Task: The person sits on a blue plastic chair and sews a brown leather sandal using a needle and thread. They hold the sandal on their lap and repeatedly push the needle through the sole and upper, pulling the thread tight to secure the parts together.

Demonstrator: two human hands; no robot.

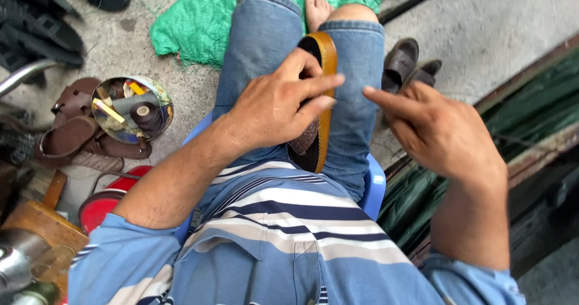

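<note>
Left hand (274, 106) clamps the tan-edged sandal (319, 100) on edge between the knees, steadying it; right hand (437, 130), half-open and empty, hovers beside it.

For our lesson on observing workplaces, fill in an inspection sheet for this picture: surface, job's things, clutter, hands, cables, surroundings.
Surface: concrete floor; person sits on blue stool.
Job's things: tan-edged sandal stands on edge between the knees.
Clutter: round tin of thread spools, brown sandals, dark sandals, red container.
Hands: left hand grips the sandal; right hand beside it, empty, fingers extended.
Cables: nothing seen.
Surroundings: green cloth under the feet.
</note>
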